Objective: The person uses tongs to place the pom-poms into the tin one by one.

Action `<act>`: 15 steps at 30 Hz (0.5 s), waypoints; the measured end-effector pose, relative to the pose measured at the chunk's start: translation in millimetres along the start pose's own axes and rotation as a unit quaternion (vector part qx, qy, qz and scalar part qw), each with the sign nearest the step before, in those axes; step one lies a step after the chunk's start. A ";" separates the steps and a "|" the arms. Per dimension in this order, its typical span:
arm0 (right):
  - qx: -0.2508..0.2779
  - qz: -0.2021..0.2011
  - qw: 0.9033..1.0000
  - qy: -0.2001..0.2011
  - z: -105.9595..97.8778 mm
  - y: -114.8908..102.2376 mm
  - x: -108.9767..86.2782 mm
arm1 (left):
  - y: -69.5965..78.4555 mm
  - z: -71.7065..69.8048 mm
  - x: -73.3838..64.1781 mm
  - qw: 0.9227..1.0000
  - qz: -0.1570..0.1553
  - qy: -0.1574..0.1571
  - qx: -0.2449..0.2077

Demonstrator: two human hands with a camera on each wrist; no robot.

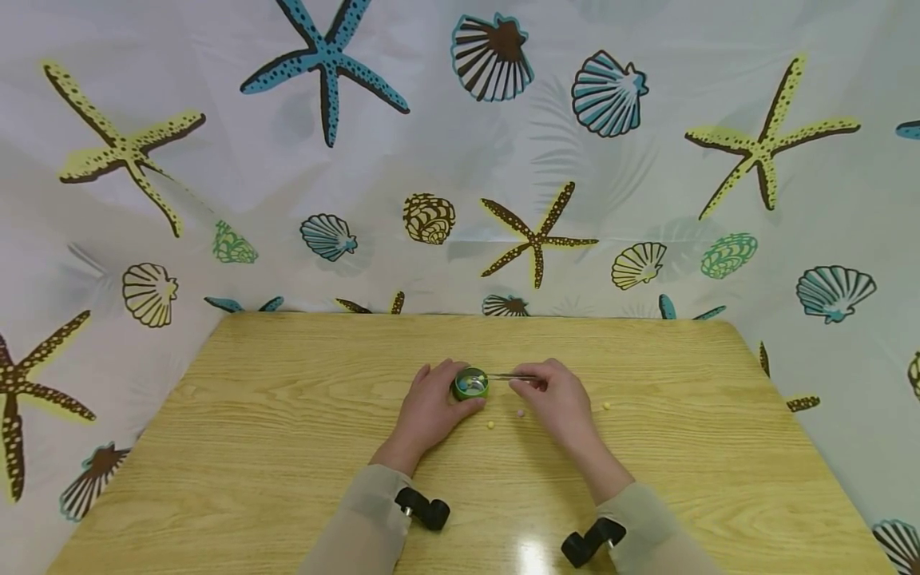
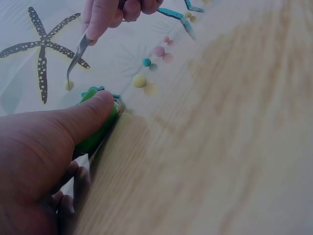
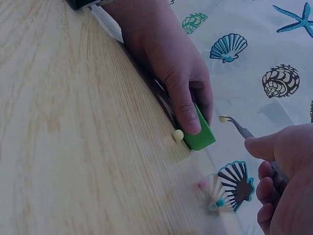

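Near the middle of the table, my left hand (image 1: 429, 409) grips a small round green container (image 1: 469, 394), thumb on the near side. Its mouth faces up in the head view, with small coloured bits inside. My right hand (image 1: 561, 401) pinches metal tweezers (image 1: 512, 376) that point left, tips over the container's rim. In the right wrist view a yellow bead (image 3: 223, 119) sits at the bent tips of the tweezers, above the container. Another yellow bead (image 3: 178, 135) lies on the table right by the container.
On the wooden table (image 1: 287, 447) lie loose beads: a pink one (image 1: 521, 413) between the hands, a yellow one (image 1: 607, 406) right of my right hand, and a blue one (image 2: 146, 62) seen in the wrist views. A patterned cloth (image 1: 446, 160) hangs behind.
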State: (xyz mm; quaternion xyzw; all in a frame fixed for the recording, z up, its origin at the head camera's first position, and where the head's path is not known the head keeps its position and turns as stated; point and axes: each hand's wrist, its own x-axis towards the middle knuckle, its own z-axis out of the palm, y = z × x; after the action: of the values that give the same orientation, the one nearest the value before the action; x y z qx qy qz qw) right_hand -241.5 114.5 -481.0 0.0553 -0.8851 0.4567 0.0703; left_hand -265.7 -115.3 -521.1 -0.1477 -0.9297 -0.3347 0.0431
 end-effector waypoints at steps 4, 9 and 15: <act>-0.008 0.006 1.000 -0.002 4.3 -1.2 0.0 | -0.2 -0.1 0.6 1.000 0.000 -0.003 0.002; -0.023 0.010 1.000 -0.001 7.0 -1.6 0.4 | -1.1 -0.2 0.7 1.000 0.003 -0.004 0.002; -0.031 0.014 0.999 0.000 8.5 -0.9 1.1 | -2.3 -0.1 0.8 1.000 0.002 -0.006 0.002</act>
State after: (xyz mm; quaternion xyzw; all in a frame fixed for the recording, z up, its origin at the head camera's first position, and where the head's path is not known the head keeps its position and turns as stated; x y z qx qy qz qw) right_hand -243.0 107.0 -484.9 0.0404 -0.8995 0.4300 0.0660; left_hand -267.2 -116.8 -522.3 -0.1518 -0.9301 -0.3322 0.0387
